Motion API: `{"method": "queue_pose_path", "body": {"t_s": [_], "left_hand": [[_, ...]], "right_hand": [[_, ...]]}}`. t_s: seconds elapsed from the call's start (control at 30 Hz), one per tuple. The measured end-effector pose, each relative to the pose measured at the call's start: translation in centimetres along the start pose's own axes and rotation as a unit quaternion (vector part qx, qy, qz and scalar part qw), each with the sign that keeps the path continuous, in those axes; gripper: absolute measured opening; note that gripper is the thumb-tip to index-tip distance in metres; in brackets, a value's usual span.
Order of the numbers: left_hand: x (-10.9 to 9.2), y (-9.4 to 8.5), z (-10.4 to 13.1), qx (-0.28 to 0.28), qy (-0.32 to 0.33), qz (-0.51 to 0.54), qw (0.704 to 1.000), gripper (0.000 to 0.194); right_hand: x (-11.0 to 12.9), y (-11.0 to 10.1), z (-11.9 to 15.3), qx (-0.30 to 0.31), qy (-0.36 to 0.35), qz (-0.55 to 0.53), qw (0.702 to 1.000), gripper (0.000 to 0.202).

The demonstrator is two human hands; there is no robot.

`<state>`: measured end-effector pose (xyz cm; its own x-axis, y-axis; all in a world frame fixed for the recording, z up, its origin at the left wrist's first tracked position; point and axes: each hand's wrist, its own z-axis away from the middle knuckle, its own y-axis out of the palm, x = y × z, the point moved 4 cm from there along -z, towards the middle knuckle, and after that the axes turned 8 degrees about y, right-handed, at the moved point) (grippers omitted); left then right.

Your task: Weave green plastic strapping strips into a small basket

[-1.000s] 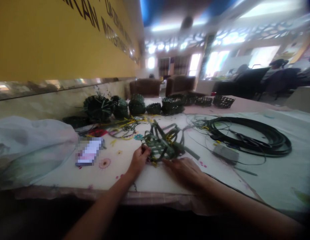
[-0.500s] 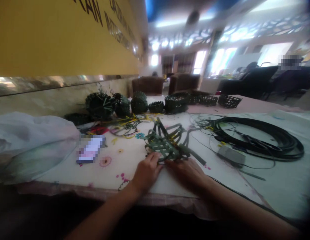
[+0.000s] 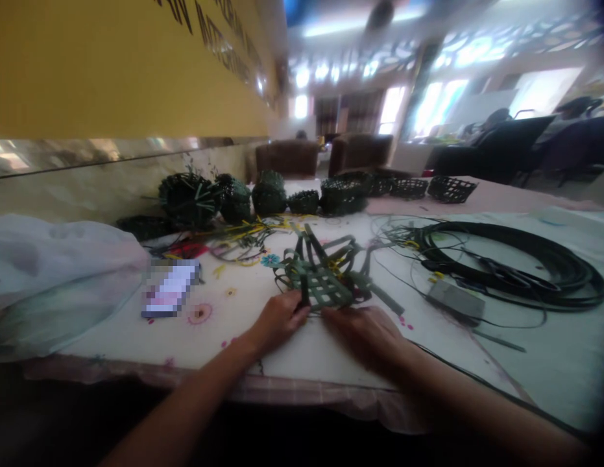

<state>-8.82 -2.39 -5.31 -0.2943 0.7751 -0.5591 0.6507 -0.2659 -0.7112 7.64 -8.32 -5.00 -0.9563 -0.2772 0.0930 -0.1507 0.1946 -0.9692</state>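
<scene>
A half-woven basket point(image 3: 326, 288) of dark green flat strips lies on the flowered tablecloth before me, its loose strip ends sticking out at the back and right. At its near left corner my left hand point(image 3: 281, 318) is closed, with a short strip standing up beside the fingers. My right hand point(image 3: 362, 331) rests against the near right edge, fingers bent; their tips are partly hidden and a little blurred. Both hands touch the weave, close together. Some yellow pieces point(image 3: 335, 264) show among the strips.
A coil of dark strip point(image 3: 535, 259) lies on the right, with scissors point(image 3: 501, 269) across it and a grey block point(image 3: 455, 301) nearby. Several finished-looking baskets point(image 3: 345, 193) line the back. At left are a phone point(image 3: 171, 288) and a white plastic bag point(image 3: 58, 279).
My left hand has shifted slightly left and down along the basket's near edge, and a dark strip now stands up beside it. My right hand stays nearly in place. The camera view has moved slightly.
</scene>
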Motion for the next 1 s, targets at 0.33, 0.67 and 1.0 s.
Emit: {"method": "queue_pose_path", "body": {"t_s": [0.33, 0.67, 1.0], "left_hand": [[0.1, -0.3, 0.1, 0.018, -0.010, 0.047, 0.999, 0.006], [0.3, 0.1, -0.8, -0.004, -0.009, 0.033, 0.999, 0.012], [0.5, 0.2, -0.7, -0.015, -0.014, 0.036, 0.999, 0.015]], "right_hand": [[0.5, 0.5, -0.2, 0.024, 0.008, 0.087, 0.996, 0.038], [0.5, 0.3, 2.0, -0.068, -0.005, 0.027, 0.997, 0.054], [3.1, -1.2, 6.3, -0.172, -0.017, -0.092, 0.981, 0.026]]}}
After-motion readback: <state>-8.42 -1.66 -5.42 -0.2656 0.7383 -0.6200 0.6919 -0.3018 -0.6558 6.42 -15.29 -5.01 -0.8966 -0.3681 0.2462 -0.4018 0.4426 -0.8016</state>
